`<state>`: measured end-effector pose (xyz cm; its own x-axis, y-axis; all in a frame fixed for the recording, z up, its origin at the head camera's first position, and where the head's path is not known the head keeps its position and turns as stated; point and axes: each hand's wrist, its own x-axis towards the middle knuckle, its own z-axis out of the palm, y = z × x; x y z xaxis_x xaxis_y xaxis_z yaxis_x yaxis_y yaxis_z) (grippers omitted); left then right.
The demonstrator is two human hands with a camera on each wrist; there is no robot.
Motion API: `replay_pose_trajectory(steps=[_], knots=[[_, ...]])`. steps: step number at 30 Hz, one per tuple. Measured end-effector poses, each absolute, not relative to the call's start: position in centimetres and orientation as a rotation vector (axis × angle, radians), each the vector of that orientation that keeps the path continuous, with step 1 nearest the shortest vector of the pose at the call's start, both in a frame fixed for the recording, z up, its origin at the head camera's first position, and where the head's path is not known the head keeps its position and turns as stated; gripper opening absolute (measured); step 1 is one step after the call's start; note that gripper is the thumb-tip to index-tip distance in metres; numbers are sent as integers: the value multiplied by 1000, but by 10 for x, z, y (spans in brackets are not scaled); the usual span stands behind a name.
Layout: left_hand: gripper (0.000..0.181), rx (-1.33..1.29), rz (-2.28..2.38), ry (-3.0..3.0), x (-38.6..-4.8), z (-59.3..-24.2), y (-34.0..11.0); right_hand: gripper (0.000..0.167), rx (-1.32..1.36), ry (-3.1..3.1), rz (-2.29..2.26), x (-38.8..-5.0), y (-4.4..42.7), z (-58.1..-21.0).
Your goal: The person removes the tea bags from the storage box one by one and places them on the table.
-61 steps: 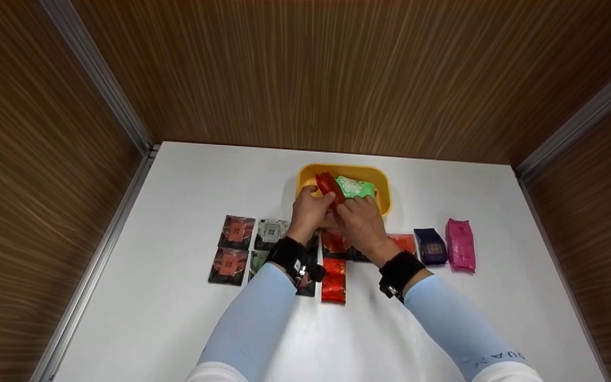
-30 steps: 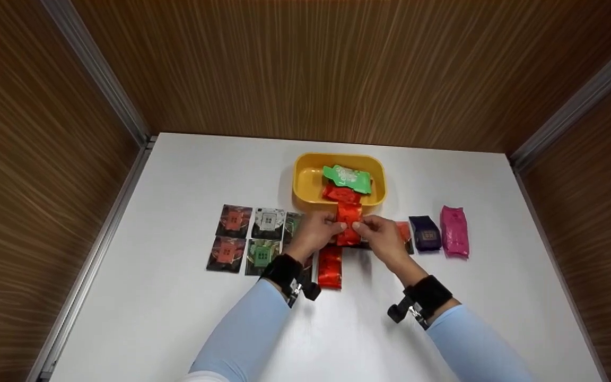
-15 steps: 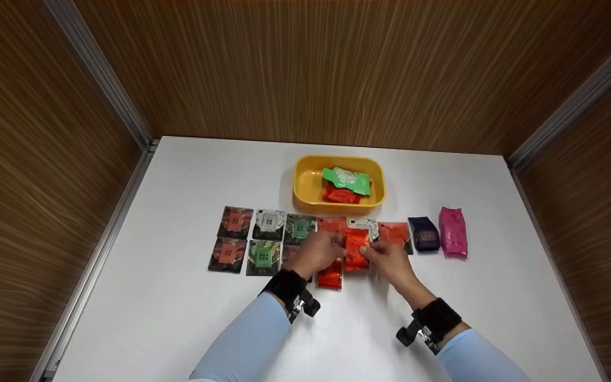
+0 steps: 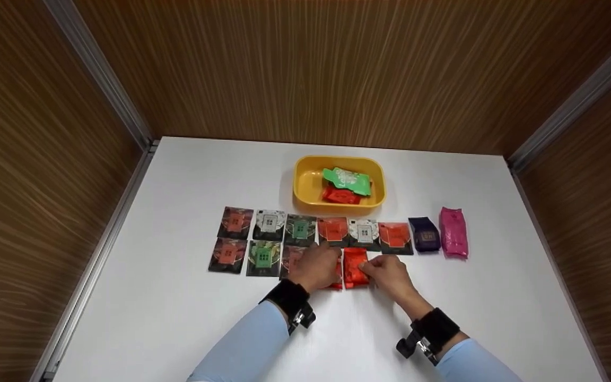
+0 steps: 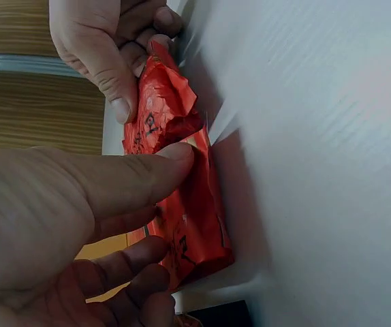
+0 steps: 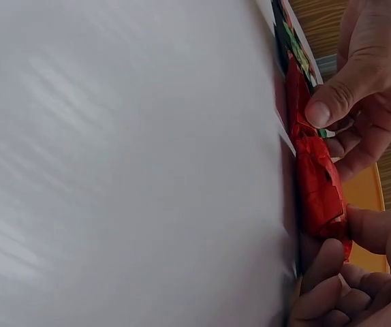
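Observation:
Two red foil packets lie side by side on the white table. My right hand (image 4: 390, 276) pinches the edge of the right red packet (image 4: 356, 268) between thumb and fingers, and that packet (image 6: 318, 187) shows a crinkled surface in the right wrist view. Over the left red packet (image 5: 195, 221) my left hand (image 4: 316, 267) has its thumb and curled fingers on it, close to where the two packets meet. From above, that hand hides most of this packet. Behind them are dark sachets with an orange label (image 4: 333, 231) and a white label (image 4: 364, 233).
A yellow basket (image 4: 306, 191) at the back contains a green packet (image 4: 350, 180) and red packets (image 4: 341, 194). Flat sachets (image 4: 263, 258) form two rows at left. A navy packet (image 4: 425, 234) and a pink packet (image 4: 454, 232) lie at right. Wood-grain walls enclose the table.
The right red packet has come from above the basket down to the table, beside the other red packet. My left hand has left it and moved onto the left packet.

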<state>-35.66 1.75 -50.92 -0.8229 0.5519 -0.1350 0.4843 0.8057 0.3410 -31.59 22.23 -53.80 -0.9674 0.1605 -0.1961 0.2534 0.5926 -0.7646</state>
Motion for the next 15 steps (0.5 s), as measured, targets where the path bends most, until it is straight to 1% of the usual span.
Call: replay_pose_trajectory(steps=[9, 15], knots=[[51, 757, 449, 2741, -357, -509, 17, 24, 369, 2730, -1264, -318, 219, -536], [42, 821, 433, 2763, -358, -509, 14, 23, 362, 2718, -1277, -319, 218, -535]])
